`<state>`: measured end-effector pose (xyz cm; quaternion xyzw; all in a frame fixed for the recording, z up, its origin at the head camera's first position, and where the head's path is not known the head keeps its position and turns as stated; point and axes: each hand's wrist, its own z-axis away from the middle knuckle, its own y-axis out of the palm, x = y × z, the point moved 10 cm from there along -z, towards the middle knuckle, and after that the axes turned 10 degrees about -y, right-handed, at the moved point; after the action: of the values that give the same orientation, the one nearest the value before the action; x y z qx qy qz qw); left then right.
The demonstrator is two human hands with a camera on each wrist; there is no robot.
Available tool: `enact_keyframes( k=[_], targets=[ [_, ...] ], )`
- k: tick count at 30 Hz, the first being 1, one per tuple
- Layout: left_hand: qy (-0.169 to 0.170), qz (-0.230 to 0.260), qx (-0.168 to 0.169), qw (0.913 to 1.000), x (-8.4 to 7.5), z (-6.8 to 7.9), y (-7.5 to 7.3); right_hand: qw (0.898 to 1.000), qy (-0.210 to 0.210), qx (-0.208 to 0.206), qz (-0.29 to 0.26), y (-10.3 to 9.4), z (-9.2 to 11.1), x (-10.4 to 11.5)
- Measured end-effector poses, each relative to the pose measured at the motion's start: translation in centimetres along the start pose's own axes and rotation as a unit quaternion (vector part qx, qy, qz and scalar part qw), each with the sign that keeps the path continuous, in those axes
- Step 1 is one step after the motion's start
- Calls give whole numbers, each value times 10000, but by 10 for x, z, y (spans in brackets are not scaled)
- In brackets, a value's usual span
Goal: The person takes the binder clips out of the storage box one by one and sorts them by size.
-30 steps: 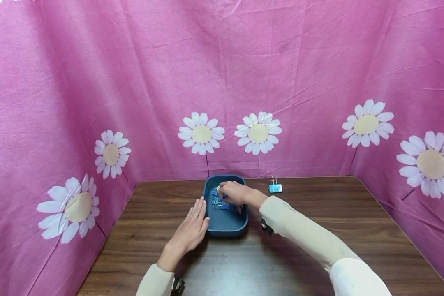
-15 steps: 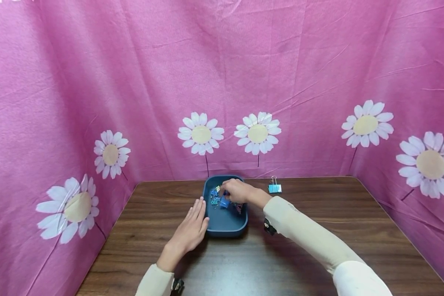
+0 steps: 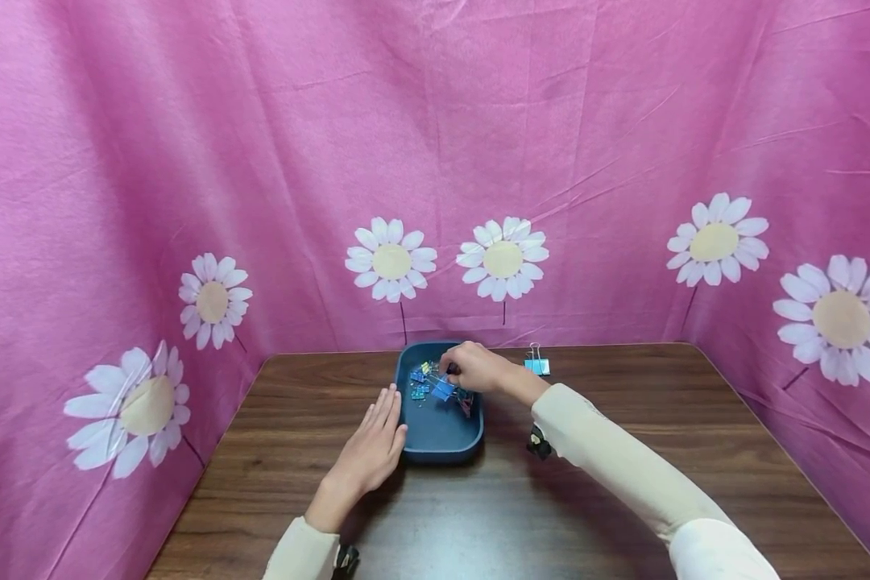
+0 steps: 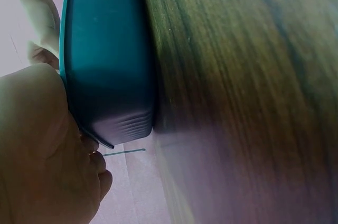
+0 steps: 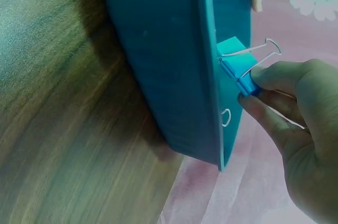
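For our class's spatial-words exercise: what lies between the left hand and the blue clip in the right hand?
The head view shows the tray's side wall and, inside it, small clips between the left hand and the blue clip.

My head view comes in bright and fairly even, with a pale glare on the near part of the table [image 3: 449, 515] and soft shadows beside the tray [image 3: 442, 443] and under the right sleeve [image 3: 616, 455]. Both wrist views reach me hazier, with a greenish cast and the curtain [image 5: 311, 39] washed out; in the left one, the wood grain smears and the left hand [image 4: 42, 150] looks dim.
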<state>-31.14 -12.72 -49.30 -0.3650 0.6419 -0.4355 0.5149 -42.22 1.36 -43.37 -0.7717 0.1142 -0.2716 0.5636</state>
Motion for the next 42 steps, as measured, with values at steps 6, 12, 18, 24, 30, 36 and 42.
enact_keyframes(
  k=[6,12,18,24,30,36,42],
  targets=[
    [4,30,-39,10000,1,1,3,9992,88,-297,-254,-12,9,-5],
    [-32,11,-17,10000,1,-1,4,9977,135,-479,-465,-24,18,-9],
    [-27,45,-17,10000,1,0,2,9958,132,-645,-639,-32,27,-14],
    [-14,0,6,10000,2,-1,3,9937,142,-840,-730,-39,36,-19],
    [12,15,-9,10000,1,-1,2,9894,239,-1080,-943,-51,45,-23],
    [-55,53,33,10000,3,-1,4,9875,416,-1090,-1060,-57,56,-30],
    [-113,97,73,9999,4,-2,4,9839,759,-1199,-1089,-66,72,-43]
  ],
)
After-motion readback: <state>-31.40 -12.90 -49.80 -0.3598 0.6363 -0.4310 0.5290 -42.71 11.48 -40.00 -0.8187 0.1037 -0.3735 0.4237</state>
